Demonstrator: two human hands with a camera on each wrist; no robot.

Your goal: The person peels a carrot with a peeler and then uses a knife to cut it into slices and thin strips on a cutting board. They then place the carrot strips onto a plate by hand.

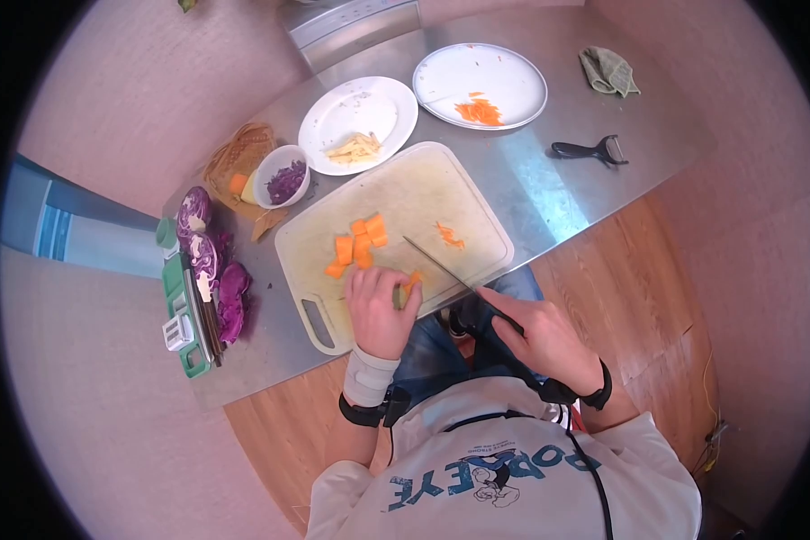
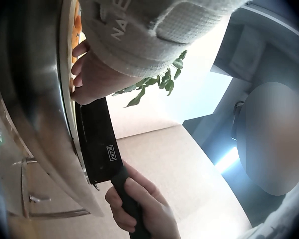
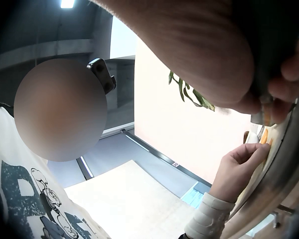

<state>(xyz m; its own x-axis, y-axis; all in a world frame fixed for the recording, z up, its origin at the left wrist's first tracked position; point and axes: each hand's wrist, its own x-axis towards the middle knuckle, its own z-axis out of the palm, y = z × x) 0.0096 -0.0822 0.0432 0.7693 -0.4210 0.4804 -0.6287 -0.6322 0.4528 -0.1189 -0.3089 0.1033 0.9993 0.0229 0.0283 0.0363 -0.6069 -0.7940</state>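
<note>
On the pale cutting board [image 1: 414,184], my left hand [image 1: 380,313] pinches a small orange carrot piece [image 1: 413,282] between thumb and fingers. My right hand [image 1: 551,337] grips the black handle of a kitchen knife [image 1: 439,264]. Its blade points away from me over the board, just right of the held piece. The left wrist view shows the broad dark side of this knife [image 2: 97,142] close by the left fingertips. Several carrot chunks [image 1: 362,245] lie beyond the left hand. A few thin carrot strips [image 1: 449,236] are right of the blade.
Behind the board stand a plate [image 1: 319,121] with pale strips and another plate [image 1: 436,81] with carrot strips. A bowl [image 1: 263,184] of shredded purple cabbage, cut cabbage [image 1: 234,292] and a green slicer [image 1: 178,297] are at left. A peeler [image 1: 588,150] and a cloth [image 1: 608,72] lie right.
</note>
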